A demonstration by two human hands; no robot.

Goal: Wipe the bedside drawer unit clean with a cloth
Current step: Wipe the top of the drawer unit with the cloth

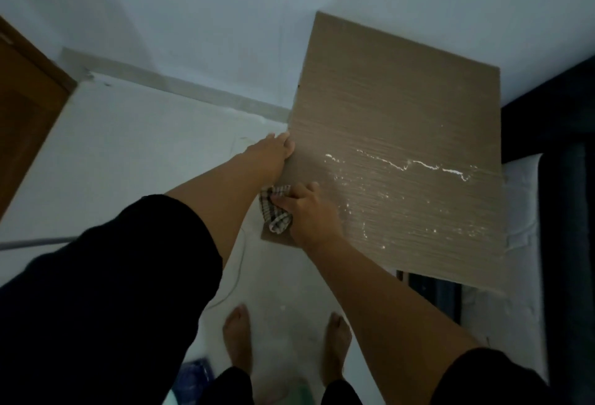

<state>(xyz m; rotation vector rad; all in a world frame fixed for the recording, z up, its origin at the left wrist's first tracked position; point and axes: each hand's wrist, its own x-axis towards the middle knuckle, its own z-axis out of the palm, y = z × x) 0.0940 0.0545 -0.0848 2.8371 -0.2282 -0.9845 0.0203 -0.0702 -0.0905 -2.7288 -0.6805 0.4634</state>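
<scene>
The bedside drawer unit (399, 121) shows its brown wood-grain top, streaked with white wet marks across the near half. My right hand (309, 211) grips a checked cloth (273, 211) bunched at the top's near left corner. My left hand (277, 153) rests on the unit's left edge, fingers lying along it. The drawer fronts are mostly hidden below the top.
A pale wall stands behind the unit. A dark bed frame with a white mattress (528, 198) lies to the right. A wooden door (25, 108) is at far left. My bare feet stand on the white floor (128, 153), with a thin cable and a blue packet (193, 379) nearby.
</scene>
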